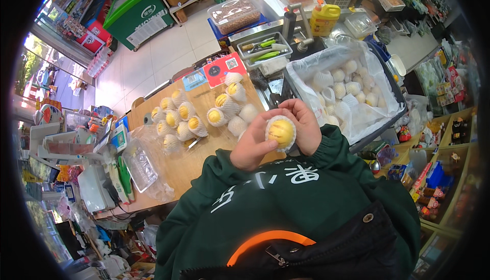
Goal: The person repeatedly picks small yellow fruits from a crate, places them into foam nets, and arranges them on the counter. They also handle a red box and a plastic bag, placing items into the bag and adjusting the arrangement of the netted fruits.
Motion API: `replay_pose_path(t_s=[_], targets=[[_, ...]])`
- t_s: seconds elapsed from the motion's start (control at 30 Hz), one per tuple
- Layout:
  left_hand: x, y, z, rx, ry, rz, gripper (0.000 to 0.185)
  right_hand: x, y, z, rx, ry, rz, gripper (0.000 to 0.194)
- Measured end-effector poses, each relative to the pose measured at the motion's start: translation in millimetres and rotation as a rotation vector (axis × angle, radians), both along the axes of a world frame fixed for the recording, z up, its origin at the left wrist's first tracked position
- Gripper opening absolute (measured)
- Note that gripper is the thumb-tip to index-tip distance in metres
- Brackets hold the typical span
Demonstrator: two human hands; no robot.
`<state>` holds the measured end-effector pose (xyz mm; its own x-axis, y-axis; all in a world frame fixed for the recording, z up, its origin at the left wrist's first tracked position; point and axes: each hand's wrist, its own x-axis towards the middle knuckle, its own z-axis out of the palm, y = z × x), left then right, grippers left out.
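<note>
Close to my chest, my left hand holds a round yellow fruit with darker streaks in a white foam net sleeve, its thumb on the fruit's front. My right hand touches the sleeve from the other side, its fingers curled behind the fruit. More such fruits in foam nets stand in two groups on the wooden table. To the right, a dark crate lined with white plastic holds many foam-netted pieces.
A basket of green-handled tools and a yellow jug stand beyond the table. Clear plastic trays in a bag lie at the table's left, near a white scale-like device. Shelves with packaged goods stand at right.
</note>
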<state>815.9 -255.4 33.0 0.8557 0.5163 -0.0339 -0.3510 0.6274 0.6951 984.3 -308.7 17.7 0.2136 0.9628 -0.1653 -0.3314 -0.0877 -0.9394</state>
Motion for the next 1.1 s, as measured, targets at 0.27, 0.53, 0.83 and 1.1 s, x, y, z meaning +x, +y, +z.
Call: replay_pose_path(t_s=[0.27, 0.53, 0.83, 1.1], targets=[[-26.1, 6.9, -28.0, -0.034, 0.169, 0.127, 0.061, 7.7, 9.0, 11.2, 0.171, -0.398, 0.424, 0.048], [-62.7, -5.3, -70.0, -0.051, 0.267, 0.267, 0.055, -46.2, 32.8, -9.0, 0.17, -0.913, 0.582, 0.058], [-106.3, -4.9, -99.2, -0.162, 0.404, 0.544, 0.054, -80.8, 85.1, -72.0, 0.221, -0.988, 0.602, 0.059], [-95.6, 12.3, -158.9, 0.1, 0.628, 0.616, 0.056, -85.4, 83.2, -90.4, 0.293, -0.961, 0.457, 0.049]])
